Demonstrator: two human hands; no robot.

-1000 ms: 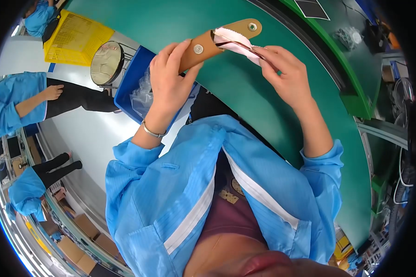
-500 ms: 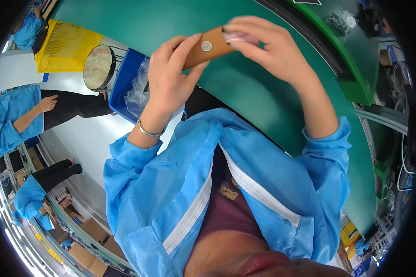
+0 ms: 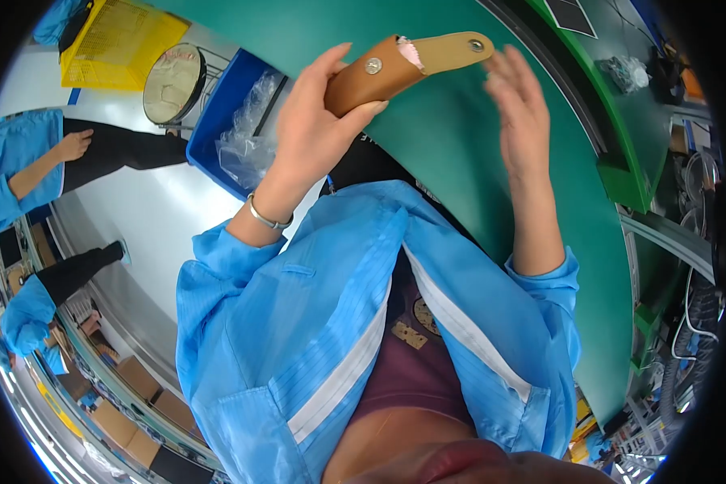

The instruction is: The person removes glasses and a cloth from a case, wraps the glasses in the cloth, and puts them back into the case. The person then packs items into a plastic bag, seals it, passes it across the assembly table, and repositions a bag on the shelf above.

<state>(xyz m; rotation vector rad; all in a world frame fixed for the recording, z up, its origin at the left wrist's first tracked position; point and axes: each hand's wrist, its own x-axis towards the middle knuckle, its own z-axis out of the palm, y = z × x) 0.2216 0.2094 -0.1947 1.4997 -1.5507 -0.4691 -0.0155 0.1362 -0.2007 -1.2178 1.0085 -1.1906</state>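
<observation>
Pouch of oblong brown leather [image 3: 371, 78] clamped in the left hand [image 3: 308, 125] over the green tabletop [image 3: 431, 153], snap flap [image 3: 456, 53] unfastened, pale-pink cloth [image 3: 410, 54] showing; right hand [image 3: 522, 105], fingers extended, hovers just beside the flap!

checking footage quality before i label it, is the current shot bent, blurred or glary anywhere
Head view: wide-angle bending, with the green table bowed along its edge and the picture's corners black; head view: right hand softly blurred, brown case in the left hand fairly sharp; head view: glare on the pale floor.
</observation>
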